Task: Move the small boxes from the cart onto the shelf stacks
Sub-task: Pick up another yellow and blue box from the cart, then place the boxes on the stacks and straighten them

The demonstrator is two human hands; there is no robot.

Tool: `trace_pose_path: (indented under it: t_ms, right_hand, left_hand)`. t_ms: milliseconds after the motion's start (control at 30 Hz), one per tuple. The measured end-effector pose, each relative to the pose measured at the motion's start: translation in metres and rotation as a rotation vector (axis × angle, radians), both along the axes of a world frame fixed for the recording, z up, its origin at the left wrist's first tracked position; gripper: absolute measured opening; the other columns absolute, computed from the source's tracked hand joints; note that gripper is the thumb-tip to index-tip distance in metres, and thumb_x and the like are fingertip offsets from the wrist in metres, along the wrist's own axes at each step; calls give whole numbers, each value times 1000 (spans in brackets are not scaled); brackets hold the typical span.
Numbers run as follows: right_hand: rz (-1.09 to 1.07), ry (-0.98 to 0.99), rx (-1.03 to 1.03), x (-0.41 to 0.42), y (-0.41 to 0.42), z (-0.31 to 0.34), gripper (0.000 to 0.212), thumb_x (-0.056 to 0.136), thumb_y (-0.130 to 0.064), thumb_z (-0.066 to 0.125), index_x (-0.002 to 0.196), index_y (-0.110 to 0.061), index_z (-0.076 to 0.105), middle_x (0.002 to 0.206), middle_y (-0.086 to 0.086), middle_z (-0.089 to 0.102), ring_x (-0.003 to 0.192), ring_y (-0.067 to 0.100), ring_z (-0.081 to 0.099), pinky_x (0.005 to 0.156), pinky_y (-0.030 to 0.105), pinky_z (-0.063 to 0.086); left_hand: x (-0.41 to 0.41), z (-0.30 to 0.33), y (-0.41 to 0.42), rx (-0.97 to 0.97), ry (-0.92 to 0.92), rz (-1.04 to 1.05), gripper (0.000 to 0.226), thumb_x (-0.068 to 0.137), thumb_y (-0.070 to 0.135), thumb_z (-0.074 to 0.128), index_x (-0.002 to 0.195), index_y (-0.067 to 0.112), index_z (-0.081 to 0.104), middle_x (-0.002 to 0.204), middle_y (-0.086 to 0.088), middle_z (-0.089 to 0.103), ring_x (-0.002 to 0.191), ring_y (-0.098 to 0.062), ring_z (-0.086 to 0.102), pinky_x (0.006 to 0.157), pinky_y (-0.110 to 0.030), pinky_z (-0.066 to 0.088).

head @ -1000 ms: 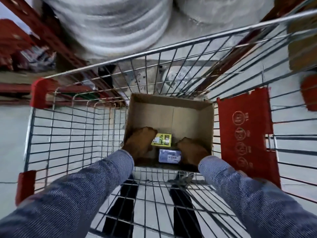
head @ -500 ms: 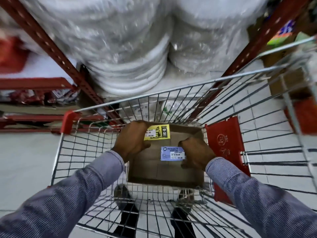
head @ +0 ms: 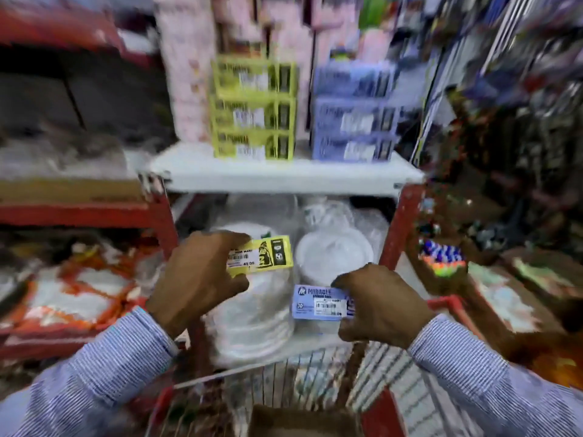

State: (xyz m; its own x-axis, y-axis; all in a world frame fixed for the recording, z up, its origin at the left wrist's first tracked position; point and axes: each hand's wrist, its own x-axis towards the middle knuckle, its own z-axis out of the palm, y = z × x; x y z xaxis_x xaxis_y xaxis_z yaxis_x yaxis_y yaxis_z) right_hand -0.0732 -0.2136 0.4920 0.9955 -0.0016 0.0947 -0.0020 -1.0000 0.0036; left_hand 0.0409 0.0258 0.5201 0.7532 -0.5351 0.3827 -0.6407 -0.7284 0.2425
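My left hand [head: 198, 279] grips a small yellow box [head: 262, 255], held up in front of the lower shelf. My right hand [head: 381, 305] grips a small blue box [head: 318, 302], a little lower and to the right. Above them, on a white shelf [head: 284, 175], stands a stack of yellow boxes [head: 254, 110] on the left and a stack of blue boxes [head: 355, 113] on the right. The wire cart [head: 284, 383] lies below my hands, with the rim of a cardboard box [head: 284, 419] at the bottom edge.
Wrapped stacks of white plates [head: 334, 253] fill the lower shelf behind my hands. Red rack posts [head: 399, 222] frame that bay. Pink packages [head: 189, 58] stand behind the yellow stack. Cluttered goods sit on shelves to the left and right. The view is blurred by motion.
Both hands have lifted the yellow and blue boxes out of the cardboard box in the cart and up toward the shelves. My view has tilted up from the cart to the shelf.
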Motion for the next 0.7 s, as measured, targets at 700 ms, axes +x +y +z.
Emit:
trace_pose_path:
  t_ms: [700]
  right_hand:
    - [-151, -592, -105, 63, -47, 246, 44, 69, -30, 73, 109, -14, 63, 102, 6, 68, 93, 26, 60, 78, 40, 54]
  left_hand:
    - [83, 206, -33, -149, -378, -70, 63, 62, 33, 87, 120, 23, 64, 113, 2, 72, 101, -17, 65, 88, -33, 54]
